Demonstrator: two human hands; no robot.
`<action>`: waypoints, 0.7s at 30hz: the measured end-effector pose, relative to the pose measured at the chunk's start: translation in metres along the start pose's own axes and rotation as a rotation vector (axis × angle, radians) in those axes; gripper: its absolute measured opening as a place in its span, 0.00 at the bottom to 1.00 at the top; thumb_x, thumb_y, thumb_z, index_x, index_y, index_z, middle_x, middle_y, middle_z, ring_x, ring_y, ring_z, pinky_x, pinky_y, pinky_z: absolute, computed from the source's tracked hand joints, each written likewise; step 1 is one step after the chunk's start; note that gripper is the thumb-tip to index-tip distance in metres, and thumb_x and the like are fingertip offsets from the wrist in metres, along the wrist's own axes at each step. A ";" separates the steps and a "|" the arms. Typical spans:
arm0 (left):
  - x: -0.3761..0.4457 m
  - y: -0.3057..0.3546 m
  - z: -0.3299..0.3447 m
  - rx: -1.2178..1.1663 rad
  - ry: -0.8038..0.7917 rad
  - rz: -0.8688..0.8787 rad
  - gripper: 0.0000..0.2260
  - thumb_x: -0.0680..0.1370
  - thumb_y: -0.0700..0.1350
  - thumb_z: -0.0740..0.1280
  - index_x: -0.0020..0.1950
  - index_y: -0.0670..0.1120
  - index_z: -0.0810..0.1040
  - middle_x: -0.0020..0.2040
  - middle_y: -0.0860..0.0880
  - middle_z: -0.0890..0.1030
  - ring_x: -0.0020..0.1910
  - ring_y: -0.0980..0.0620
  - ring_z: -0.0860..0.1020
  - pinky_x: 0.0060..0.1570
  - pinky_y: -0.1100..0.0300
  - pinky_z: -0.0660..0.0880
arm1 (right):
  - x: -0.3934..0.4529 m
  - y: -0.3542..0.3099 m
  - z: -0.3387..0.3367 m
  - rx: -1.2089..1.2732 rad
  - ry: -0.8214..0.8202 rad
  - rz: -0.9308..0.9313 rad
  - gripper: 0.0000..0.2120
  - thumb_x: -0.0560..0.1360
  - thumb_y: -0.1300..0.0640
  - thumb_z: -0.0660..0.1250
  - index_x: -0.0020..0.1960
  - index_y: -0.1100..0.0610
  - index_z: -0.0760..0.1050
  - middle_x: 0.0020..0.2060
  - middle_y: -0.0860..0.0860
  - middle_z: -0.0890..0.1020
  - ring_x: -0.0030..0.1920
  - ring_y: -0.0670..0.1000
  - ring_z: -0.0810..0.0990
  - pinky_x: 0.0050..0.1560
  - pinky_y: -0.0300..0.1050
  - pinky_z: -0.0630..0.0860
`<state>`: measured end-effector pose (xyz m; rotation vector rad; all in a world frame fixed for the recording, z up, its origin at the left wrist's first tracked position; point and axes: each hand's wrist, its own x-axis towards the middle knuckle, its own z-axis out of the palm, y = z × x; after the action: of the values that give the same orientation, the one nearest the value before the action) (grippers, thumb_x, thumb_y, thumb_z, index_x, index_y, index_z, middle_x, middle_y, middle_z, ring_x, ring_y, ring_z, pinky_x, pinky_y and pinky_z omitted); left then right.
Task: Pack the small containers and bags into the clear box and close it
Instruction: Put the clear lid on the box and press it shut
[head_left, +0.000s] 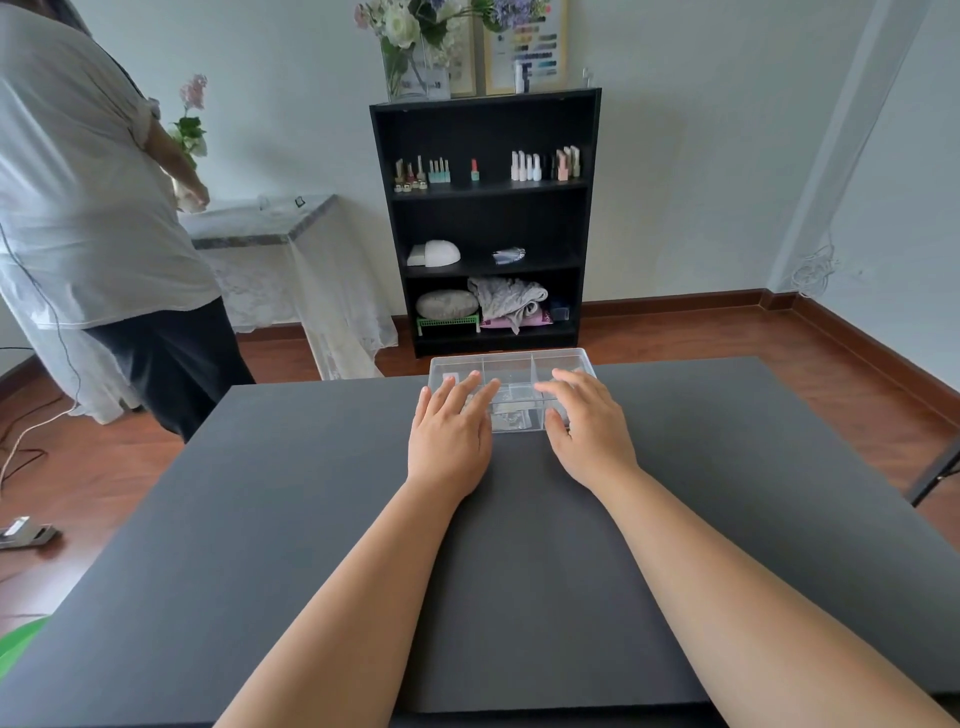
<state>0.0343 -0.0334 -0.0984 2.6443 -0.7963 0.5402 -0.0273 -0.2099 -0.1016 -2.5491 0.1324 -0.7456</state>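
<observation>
A clear box with inner dividers stands at the far edge of the dark table. Small clear bags and containers show faintly through its plastic. My left hand lies flat on the box's left side, fingers spread and pointing away from me. My right hand rests flat on the right side, its thumb against the front wall. Neither hand grips anything. Whether the lid is fully down I cannot tell.
A person in a white shirt stands at the left beside a lace-covered side table. A black shelf unit with nail polish bottles and cloths stands behind the table. Cables lie on the wooden floor at left.
</observation>
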 end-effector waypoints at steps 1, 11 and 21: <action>0.002 -0.001 0.001 0.003 -0.002 0.001 0.21 0.82 0.45 0.54 0.74 0.55 0.65 0.75 0.51 0.66 0.76 0.46 0.58 0.74 0.49 0.47 | 0.002 0.000 0.001 -0.004 -0.006 0.002 0.17 0.78 0.60 0.62 0.66 0.52 0.75 0.69 0.52 0.72 0.72 0.54 0.64 0.66 0.55 0.66; 0.021 -0.013 0.002 0.003 0.000 -0.002 0.21 0.81 0.44 0.55 0.74 0.55 0.66 0.74 0.52 0.67 0.75 0.47 0.59 0.73 0.52 0.49 | 0.018 -0.001 0.013 -0.056 -0.064 0.007 0.20 0.77 0.60 0.63 0.68 0.52 0.70 0.72 0.52 0.68 0.75 0.56 0.59 0.64 0.57 0.67; 0.025 -0.016 0.005 0.015 -0.015 -0.013 0.21 0.81 0.45 0.54 0.75 0.56 0.63 0.75 0.52 0.65 0.76 0.47 0.57 0.74 0.52 0.46 | 0.024 0.002 0.016 -0.060 -0.071 -0.005 0.21 0.77 0.60 0.63 0.69 0.51 0.69 0.73 0.51 0.68 0.76 0.54 0.58 0.65 0.56 0.66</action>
<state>0.0645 -0.0345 -0.0952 2.6682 -0.7826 0.5251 0.0014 -0.2101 -0.1030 -2.6300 0.1276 -0.6614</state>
